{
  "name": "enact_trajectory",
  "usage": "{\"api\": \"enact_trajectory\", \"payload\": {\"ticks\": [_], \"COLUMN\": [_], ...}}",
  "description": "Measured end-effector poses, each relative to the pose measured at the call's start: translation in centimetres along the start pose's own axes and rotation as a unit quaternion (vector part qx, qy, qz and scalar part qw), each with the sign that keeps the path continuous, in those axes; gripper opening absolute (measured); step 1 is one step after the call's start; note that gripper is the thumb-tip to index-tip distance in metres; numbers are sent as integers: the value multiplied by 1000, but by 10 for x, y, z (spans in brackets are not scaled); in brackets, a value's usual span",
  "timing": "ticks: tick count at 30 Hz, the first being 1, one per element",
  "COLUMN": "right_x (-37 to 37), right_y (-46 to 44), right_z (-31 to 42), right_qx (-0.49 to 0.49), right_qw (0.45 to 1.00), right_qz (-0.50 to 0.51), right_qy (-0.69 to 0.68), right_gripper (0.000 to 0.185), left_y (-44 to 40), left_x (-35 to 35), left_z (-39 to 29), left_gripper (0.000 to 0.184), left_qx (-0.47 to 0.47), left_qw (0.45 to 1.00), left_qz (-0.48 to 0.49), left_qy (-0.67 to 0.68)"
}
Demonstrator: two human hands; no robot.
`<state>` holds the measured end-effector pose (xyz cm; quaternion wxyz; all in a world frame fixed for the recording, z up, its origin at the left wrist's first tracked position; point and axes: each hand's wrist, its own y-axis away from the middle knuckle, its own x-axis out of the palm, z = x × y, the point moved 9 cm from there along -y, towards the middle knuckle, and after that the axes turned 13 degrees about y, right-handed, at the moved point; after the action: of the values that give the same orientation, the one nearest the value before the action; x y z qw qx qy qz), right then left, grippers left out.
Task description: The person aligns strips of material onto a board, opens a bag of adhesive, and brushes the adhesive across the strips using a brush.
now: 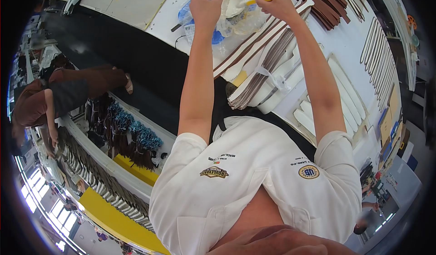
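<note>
My right hand (278, 6) is closed around the yellow handle of a brush (261, 1). Its tip reaches into a container of white paste (234, 5). Crumpled clear plastic bag (237, 29) material, with blue patches, surrounds the container. My left hand (206, 4) is at the container's left side, fingers curled in a pinch at the edge of the plastic; its fingertips are partly hidden. Just below my right hand, brown and white strips (259, 41) lie across the table (338, 41). A bundle of thin grey-brown strips (268, 66) hangs over the near edge.
Wide brown strips (318, 3) lie at the upper right, with a row of thin white strips (378, 64) farther right. White pieces (347, 91) rest on a board by my right forearm. At left, another person (68, 91) stands beside a rack of hanging strips (102, 178).
</note>
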<state>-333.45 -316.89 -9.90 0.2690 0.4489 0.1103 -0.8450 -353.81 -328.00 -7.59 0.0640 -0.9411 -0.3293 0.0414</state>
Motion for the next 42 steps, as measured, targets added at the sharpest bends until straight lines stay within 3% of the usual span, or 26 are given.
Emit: {"api": "enact_trajectory", "payload": {"ticks": [7, 23, 26, 29, 30, 33, 36, 42], "right_x": [36, 2, 5, 23, 25, 32, 21, 35], "right_y": [-7, 10, 9, 7, 10, 28, 37, 32], "right_z": [-16, -21, -10, 3, 9, 19, 18, 23], "right_qx": [179, 155, 93, -54, -111, -237, -187, -208], "right_qw": [928, 964, 966, 994, 992, 952, 959, 961], "right_qz": [-61, -54, -60, -32, -33, 26, 67, 15], "right_qy": [-320, -208, -232, -87, 52, 191, 205, 179], "right_gripper": [31, 34, 29, 26, 26, 29, 29, 29], "left_y": [7, 16, 18, 20, 20, 21, 24, 32], "left_x": [11, -1, 2, 8, 9, 12, 12, 19], "left_z": [4, 1, 3, 2, 1, 2, 6, 6], "left_gripper": [25, 21, 21, 20, 20, 20, 20, 20], "left_qx": [9, 8, 5, -1, -3, 15, -2, -13], "left_qw": [998, 997, 998, 998, 998, 998, 998, 998], "left_qz": [8, -15, -13, -6, -3, 1, 0, 15], "left_qy": [55, 70, 65, 65, 67, 61, 59, 55]}}
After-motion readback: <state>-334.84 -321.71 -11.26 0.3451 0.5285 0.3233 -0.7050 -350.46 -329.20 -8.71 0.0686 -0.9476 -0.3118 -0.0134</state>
